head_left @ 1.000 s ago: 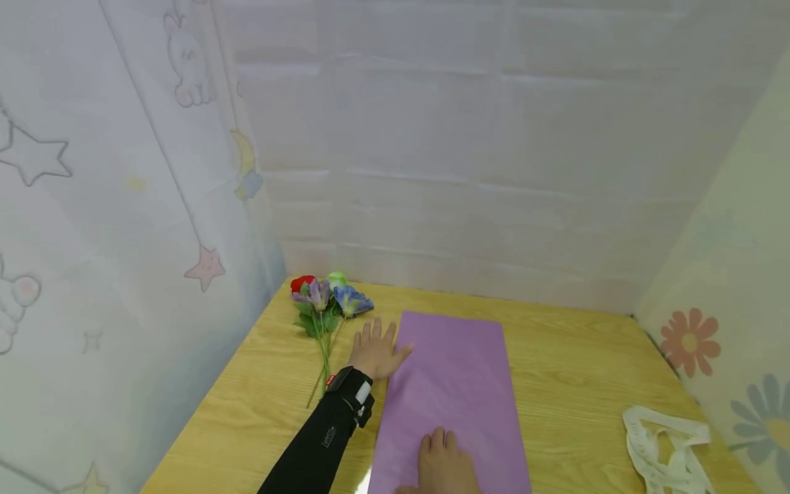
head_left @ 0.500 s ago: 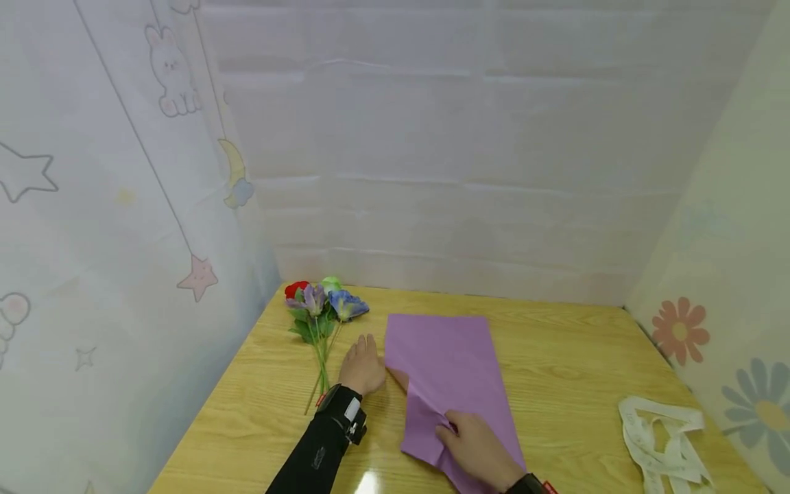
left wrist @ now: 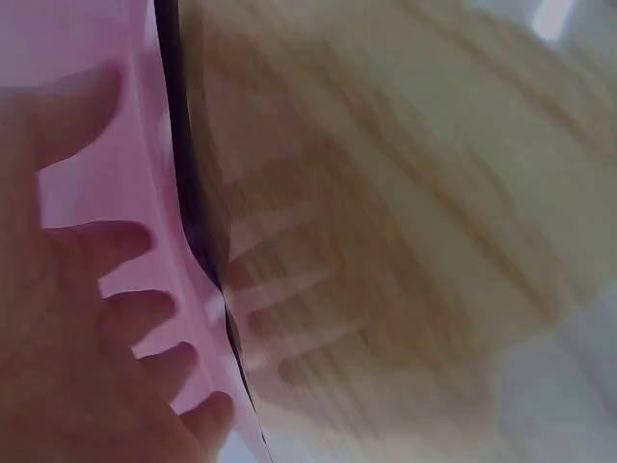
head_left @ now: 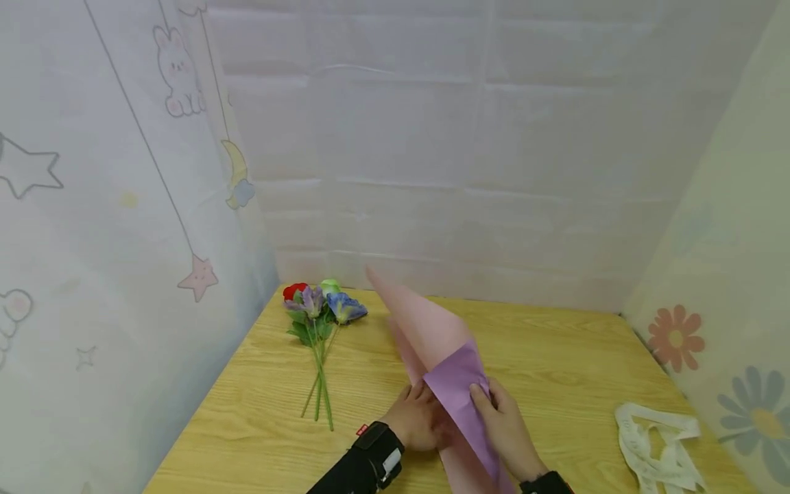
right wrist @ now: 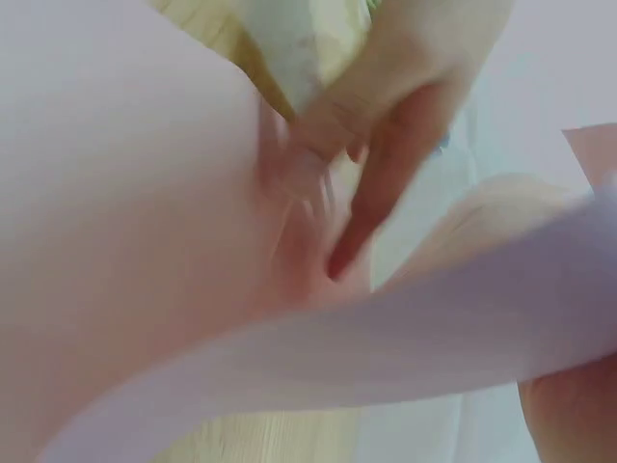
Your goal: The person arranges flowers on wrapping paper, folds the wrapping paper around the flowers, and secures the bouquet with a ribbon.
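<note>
A sheet of wrapping paper (head_left: 457, 384), purple on one face and pink on the other, is lifted and curled above the table, its pink corner pointing to the back. My right hand (head_left: 506, 432) pinches its purple folded part, thumb on the near face. My left hand (head_left: 416, 418) lies against the pink face at the left side. In the left wrist view the fingers of that left hand (left wrist: 77, 309) are spread along the pink paper, close to its edge. The right wrist view catches my left hand (right wrist: 415, 87) reaching onto the paper, thumb and a finger apart.
Artificial flowers (head_left: 347, 307) in red, purple, green and blue lie at the back left, stems toward me. A loose white ribbon (head_left: 657, 446) lies at the right edge of the wooden table (head_left: 568, 384). Printed cloth walls (head_left: 154, 309) enclose the sides and back.
The paper was flat, purple side up; now it is raised and turned over, showing pink. My right hand took hold of it. My left hand moved right, from beside the flowers to the paper.
</note>
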Demonstrator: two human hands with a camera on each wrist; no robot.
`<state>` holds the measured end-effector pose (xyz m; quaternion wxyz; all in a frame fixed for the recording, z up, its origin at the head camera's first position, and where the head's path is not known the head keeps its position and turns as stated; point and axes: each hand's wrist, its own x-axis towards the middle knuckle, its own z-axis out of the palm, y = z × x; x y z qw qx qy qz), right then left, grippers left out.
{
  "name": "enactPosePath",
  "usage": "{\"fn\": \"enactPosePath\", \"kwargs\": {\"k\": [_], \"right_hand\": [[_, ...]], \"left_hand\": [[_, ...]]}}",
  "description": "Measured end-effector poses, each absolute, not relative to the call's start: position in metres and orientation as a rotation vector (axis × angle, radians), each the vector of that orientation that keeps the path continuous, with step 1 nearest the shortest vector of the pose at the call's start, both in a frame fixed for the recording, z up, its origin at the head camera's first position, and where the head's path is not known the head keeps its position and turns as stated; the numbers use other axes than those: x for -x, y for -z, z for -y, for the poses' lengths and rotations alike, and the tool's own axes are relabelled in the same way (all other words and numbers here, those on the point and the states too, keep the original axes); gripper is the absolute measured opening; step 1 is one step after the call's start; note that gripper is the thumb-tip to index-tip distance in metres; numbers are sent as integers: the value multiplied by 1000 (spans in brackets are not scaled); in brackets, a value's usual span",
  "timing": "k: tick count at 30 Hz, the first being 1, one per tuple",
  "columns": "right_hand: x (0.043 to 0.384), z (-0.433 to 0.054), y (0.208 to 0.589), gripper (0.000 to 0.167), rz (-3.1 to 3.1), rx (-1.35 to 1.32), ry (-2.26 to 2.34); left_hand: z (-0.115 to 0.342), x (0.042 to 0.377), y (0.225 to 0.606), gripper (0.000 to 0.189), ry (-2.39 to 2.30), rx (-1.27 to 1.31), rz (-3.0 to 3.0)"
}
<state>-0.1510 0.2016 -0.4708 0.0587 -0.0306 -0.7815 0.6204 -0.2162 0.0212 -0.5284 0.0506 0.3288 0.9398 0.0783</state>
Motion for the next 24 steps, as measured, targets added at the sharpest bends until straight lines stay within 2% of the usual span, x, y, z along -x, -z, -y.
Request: {"fn": "enactPosePath", "kwargs": {"k": [4, 15, 24], "right_hand": [[152, -215, 471, 32, 2370, 186, -1841], [154, -272, 473, 50, 2401, 398, -1712], [154, -309, 498, 53, 2410, 610, -1805]], "left_hand": [[-15, 212, 519, 81, -219, -951, -2797], [5, 217, 520, 81, -253, -902, -2757], [13, 218, 514, 82, -242, -859, -2729]]}}
